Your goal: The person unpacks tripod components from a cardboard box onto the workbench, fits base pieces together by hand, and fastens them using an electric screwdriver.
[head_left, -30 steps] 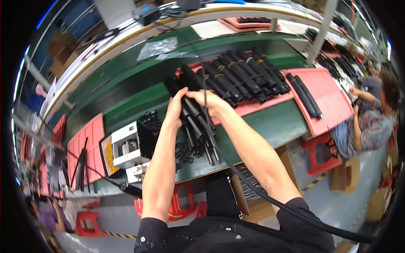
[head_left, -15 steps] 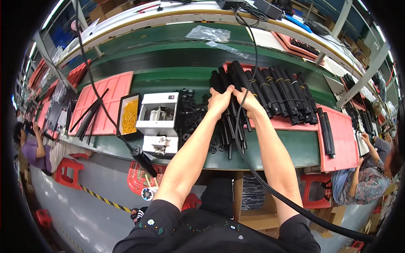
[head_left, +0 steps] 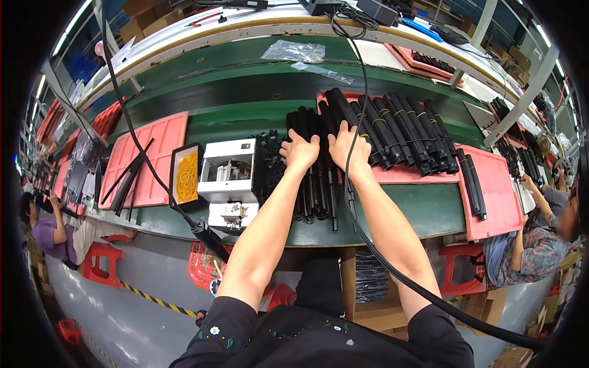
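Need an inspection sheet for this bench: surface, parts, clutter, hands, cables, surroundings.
Surface: green workbench, bare along part of its front edge.
Job's things: loose black tubes lie side by side under the hands; banded black tube bundles lie on a pink tray.
Clutter: clear plastic bag at the back; small black parts beside a white machine; yellow rubber bands in a box.
Hands: left hand and right hand, fingers spread over black tubes.
Cables: thick black cable crosses the right forearm in view.
Surroundings: seated co-workers at both sides; red stools.
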`<state>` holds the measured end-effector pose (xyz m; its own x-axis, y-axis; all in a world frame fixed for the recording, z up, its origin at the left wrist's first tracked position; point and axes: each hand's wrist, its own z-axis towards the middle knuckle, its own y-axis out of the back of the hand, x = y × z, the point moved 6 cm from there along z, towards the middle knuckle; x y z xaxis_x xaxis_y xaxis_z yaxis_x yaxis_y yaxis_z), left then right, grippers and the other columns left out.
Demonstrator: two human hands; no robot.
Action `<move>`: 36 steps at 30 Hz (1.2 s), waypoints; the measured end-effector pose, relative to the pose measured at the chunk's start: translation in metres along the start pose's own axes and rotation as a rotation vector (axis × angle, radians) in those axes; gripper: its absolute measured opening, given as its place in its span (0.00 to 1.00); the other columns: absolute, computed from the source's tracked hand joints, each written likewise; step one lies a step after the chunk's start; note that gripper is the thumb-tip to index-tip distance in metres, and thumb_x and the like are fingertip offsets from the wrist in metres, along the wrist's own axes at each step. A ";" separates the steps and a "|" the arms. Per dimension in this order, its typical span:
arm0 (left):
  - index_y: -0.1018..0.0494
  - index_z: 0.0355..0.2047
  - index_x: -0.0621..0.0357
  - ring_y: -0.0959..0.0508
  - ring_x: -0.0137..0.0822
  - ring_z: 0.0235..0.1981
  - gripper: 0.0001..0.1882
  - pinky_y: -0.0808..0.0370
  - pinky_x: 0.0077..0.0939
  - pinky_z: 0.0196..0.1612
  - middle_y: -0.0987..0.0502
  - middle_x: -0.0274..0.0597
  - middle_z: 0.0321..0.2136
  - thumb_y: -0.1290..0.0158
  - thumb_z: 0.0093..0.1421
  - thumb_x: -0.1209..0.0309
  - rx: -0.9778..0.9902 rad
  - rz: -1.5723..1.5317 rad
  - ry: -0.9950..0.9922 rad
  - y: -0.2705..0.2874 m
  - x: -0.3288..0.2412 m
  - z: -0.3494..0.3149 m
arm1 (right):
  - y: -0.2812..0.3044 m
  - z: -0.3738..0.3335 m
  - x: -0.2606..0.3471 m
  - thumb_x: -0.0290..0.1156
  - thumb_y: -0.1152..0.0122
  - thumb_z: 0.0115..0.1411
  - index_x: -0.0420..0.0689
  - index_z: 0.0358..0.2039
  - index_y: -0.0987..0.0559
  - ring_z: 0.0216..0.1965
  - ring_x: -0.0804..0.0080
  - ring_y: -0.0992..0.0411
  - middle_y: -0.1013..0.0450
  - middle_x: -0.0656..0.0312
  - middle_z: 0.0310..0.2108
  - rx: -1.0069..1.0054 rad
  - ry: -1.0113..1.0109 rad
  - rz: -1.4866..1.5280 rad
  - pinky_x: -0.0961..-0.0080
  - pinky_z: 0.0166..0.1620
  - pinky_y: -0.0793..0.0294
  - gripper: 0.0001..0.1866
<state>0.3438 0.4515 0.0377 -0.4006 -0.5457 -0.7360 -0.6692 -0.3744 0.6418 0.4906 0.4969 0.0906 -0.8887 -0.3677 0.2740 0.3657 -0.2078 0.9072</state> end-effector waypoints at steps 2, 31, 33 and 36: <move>0.57 0.74 0.64 0.44 0.65 0.69 0.51 0.41 0.58 0.69 0.45 0.72 0.67 0.46 0.61 0.49 0.018 0.013 -0.010 0.001 0.001 -0.001 | 0.002 -0.001 0.002 0.43 0.37 0.62 0.37 0.49 0.29 0.38 0.40 0.19 0.23 0.41 0.41 -0.003 0.023 0.005 0.48 0.41 0.18 0.24; 0.52 0.73 0.67 0.45 0.71 0.70 0.38 0.47 0.53 0.72 0.47 0.76 0.69 0.58 0.69 0.57 -0.056 0.012 -0.470 0.002 0.016 -0.025 | 0.007 -0.051 0.033 0.35 0.39 0.61 0.36 0.40 0.23 0.36 0.38 0.20 0.28 0.41 0.41 -0.101 0.107 0.183 0.48 0.38 0.18 0.15; 0.51 0.72 0.68 0.43 0.71 0.68 0.37 0.45 0.53 0.72 0.46 0.77 0.68 0.58 0.69 0.58 -0.050 0.022 -0.495 0.002 0.014 -0.026 | 0.005 -0.050 0.029 0.38 0.37 0.60 0.37 0.42 0.24 0.37 0.37 0.21 0.27 0.41 0.41 -0.062 0.076 0.196 0.47 0.38 0.19 0.17; 0.49 0.72 0.69 0.42 0.72 0.68 0.37 0.44 0.53 0.71 0.45 0.77 0.67 0.57 0.69 0.59 -0.051 0.015 -0.516 0.005 0.017 -0.021 | 0.002 -0.053 0.031 0.40 0.37 0.61 0.37 0.42 0.23 0.39 0.39 0.20 0.23 0.40 0.41 -0.051 0.080 0.192 0.48 0.41 0.19 0.18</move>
<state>0.3468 0.4246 0.0325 -0.6753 -0.1150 -0.7286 -0.6349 -0.4121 0.6535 0.4785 0.4368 0.0842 -0.7774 -0.4753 0.4120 0.5414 -0.1721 0.8230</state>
